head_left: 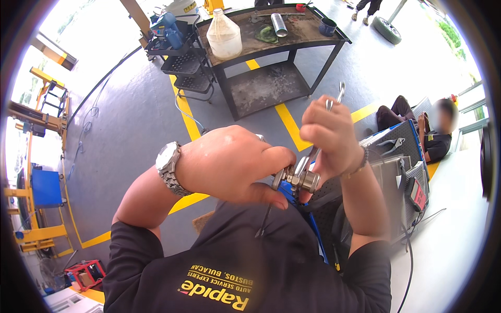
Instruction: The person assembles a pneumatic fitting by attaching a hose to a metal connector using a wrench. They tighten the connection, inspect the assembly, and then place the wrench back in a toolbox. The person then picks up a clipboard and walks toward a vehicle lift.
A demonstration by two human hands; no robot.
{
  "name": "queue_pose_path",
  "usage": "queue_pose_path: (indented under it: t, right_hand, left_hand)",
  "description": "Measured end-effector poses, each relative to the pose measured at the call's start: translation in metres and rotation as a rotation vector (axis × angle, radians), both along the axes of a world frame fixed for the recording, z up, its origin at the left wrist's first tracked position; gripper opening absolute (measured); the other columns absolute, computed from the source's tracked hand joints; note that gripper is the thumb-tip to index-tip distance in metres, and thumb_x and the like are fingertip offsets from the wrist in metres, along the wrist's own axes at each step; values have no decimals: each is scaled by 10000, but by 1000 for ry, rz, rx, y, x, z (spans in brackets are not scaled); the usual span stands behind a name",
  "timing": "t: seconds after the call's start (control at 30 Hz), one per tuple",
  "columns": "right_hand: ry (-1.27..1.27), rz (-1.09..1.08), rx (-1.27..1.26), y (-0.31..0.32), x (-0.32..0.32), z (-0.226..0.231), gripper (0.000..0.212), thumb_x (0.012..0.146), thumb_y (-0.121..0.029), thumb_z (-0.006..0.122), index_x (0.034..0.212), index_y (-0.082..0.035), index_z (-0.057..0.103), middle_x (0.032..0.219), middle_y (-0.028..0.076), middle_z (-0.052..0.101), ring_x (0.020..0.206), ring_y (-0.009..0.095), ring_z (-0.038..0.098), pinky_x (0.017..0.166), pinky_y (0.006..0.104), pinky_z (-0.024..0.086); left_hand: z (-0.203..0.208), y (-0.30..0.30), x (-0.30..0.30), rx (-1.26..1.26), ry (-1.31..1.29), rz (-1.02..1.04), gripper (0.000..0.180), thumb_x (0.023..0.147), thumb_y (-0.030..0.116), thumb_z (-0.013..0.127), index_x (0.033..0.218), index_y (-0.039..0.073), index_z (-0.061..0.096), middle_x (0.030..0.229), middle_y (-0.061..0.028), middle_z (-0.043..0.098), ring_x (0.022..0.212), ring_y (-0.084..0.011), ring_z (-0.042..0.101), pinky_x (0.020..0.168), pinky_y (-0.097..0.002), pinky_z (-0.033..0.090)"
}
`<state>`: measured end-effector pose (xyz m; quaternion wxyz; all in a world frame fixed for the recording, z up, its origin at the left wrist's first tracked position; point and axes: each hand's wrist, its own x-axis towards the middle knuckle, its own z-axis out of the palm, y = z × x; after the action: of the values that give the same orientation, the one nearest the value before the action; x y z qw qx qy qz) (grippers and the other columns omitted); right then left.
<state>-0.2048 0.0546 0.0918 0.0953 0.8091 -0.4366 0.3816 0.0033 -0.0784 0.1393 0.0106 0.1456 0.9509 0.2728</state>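
Jug (pixel 224 39), contents unclear, stands on a cart (pixel 266 91); left hand (pixel 229 164) pinches a metal fitting (pixel 295 179), right hand (pixel 330 134) a wrench (pixel 302 166).

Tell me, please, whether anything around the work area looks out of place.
The silver can on the black cart appears to lie on its side, next to a crumpled green rag; that looks odd because a can usually stands upright.

Fisheye cam on wearer's head faces down/fwd, v. near L hand (pixel 229 164) & R hand (pixel 333 130), flr (pixel 120 130) beyond.
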Motion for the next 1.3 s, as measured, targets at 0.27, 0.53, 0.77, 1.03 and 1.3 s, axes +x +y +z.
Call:
queue_pose_path:
  t: [0.27,0.53,0.77,1.03,1.3]
  right_hand:
    - [-28,39,-273,4,17,-16,689,767,-664,653,1131,-82,595,666,13,461,500,164,454,467,287,357]
    - [-585,43,30,23,60,-46,483,957,-348,591,1287,-9,491,830,82,610,597,184,559,562,312,467]
    - [-1491,59,363,32,99,-36,376,1028,-272,492,1303,-17,464,945,35,620,784,87,559,685,240,465]
    - [-1444,18,446,34,92,-42,326,1035,-263,490,1275,-43,478,1019,41,600,869,73,555,709,220,455]
    - [-1497,-93,257,28,116,-39,416,1034,-407,445,1232,-42,473,820,104,644,497,34,462,423,171,336]
  left_hand:
    - [-7,1,-2,48,27,11,531,755,458,797,1037,61,586,668,-85,601,593,-313,625,538,-380,483]
    - [-8,4,3,-26,30,167,519,769,471,780,1015,58,583,685,-90,616,613,-320,631,563,-379,496]
    - [-21,8,2,158,16,349,544,798,411,779,1123,18,589,792,-126,659,682,-293,663,623,-354,517]
    - [-32,2,8,336,93,296,573,761,242,830,1224,12,581,864,-99,650,711,-243,653,655,-322,507]
    - [-41,22,17,246,334,510,603,701,282,870,1165,9,598,971,-108,611,809,-242,607,711,-367,506]
